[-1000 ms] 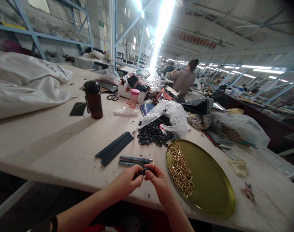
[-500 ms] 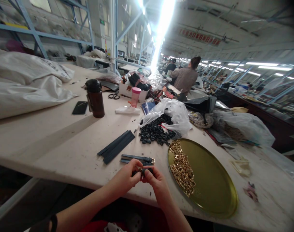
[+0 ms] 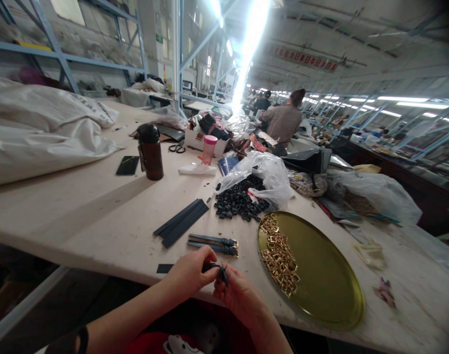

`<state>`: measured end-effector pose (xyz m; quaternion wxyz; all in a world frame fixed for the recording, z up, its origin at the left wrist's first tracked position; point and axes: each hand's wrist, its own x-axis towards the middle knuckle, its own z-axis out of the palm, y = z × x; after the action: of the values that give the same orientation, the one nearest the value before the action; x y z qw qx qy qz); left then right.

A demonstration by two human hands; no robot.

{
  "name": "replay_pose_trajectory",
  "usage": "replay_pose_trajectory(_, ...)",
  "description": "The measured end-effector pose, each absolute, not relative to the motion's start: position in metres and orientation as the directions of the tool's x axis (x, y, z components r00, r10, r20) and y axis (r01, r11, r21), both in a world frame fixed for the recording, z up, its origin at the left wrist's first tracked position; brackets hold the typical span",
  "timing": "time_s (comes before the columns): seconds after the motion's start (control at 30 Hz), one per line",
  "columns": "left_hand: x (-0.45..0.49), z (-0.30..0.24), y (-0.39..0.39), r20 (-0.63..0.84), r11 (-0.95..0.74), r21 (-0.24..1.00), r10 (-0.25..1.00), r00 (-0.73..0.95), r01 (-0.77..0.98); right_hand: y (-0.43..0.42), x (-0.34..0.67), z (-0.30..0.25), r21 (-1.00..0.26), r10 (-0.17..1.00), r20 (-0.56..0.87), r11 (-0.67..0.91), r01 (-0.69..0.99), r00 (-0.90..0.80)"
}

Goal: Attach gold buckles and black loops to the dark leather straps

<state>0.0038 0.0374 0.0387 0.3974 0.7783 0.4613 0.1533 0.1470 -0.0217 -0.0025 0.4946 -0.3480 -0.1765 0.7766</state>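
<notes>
Near the table's front edge, my left hand (image 3: 194,266) is closed on a dark strap (image 3: 164,268), whose flat tail sticks out to the left below the wrist. My right hand (image 3: 239,291) pinches the strap's other end, which is bent over between the fingertips. Whether a buckle sits in that bend is hidden by the fingers. Just beyond lie finished-looking straps with gold buckles (image 3: 214,242), side by side. Further left is a small stack of flat dark strips (image 3: 182,222). Gold buckles (image 3: 279,255) are heaped on the left part of a round gold tray (image 3: 327,275).
Black loops (image 3: 239,201) spill from a clear plastic bag (image 3: 272,172). Left of them stand a pink-lidded cup (image 3: 209,150) and a brown bottle (image 3: 150,152), with a phone (image 3: 127,165) and scissors (image 3: 176,147) nearby. A person (image 3: 283,120) sits further back.
The strap's tail now shows left of my left hand. My right hand has turned and lowered slightly, and the strap's end is bent between the fingers. The view has shifted a little.
</notes>
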Motion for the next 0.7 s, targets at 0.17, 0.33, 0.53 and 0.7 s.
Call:
replay_pose_trajectory(0.17, 0.006, 0.041, 0.041, -0.181, -0.208, 0.809, 0.801, 0.570, 0.550, -0.022, 0.148, -0.006, -0.673, 0.922, -0.329, -0.380, -0.634, -0.204)
replay_pose_trajectory(0.33, 0.011, 0.043, 0.043, -0.306, 0.078, 0.920, 0.755, 0.580, 0.383, -0.012, 0.153, -0.013, -0.883, 0.962, -0.260, -0.200, -0.424, 0.087)
replay_pose_trajectory(0.53, 0.014, 0.032, 0.048, -0.399, 0.276, 0.916, 0.691, 0.603, 0.290, -0.006, 0.157, -0.022, -0.993, 0.932, -0.072, -0.102, 0.065, 0.355)
replay_pose_trajectory(0.7, 0.018, 0.017, 0.048, -0.486, 0.403, 0.871, 0.628, 0.609, 0.279, -0.014, 0.156, -0.028, -0.950, 0.969, -0.053, -0.124, 0.288, 0.241)
